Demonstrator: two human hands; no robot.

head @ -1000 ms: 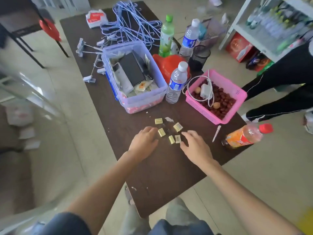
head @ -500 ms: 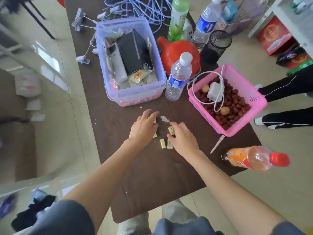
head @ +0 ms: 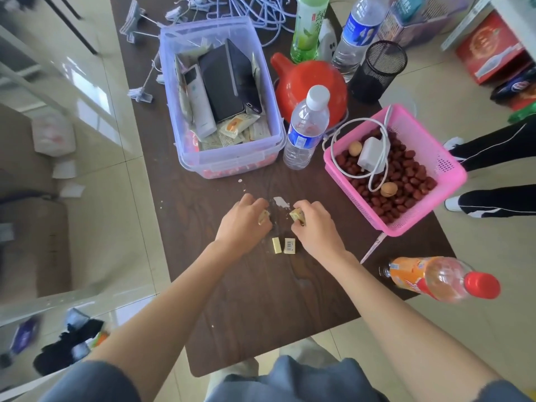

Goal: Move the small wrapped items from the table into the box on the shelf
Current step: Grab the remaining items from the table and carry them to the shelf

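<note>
On the dark wood-grain counter [head: 261,300], the left hand [head: 242,226] is curled around 1 small yellow wrapped item [head: 263,216], and the right hand [head: 314,227] pinches another [head: 296,214] at its fingertips; either may hide more. 2 flat rectangular wrapped pieces [head: 283,245] lie just near of both hands. Farther off stand a translucent plastic bin [head: 223,94] and, to the right, a pink mesh basket [head: 446,172] of glossy red dates.

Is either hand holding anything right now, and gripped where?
Both. Left hand pinches a small wrapped item at its fingertips; right hand pinches another wrapped item by one end.
</note>
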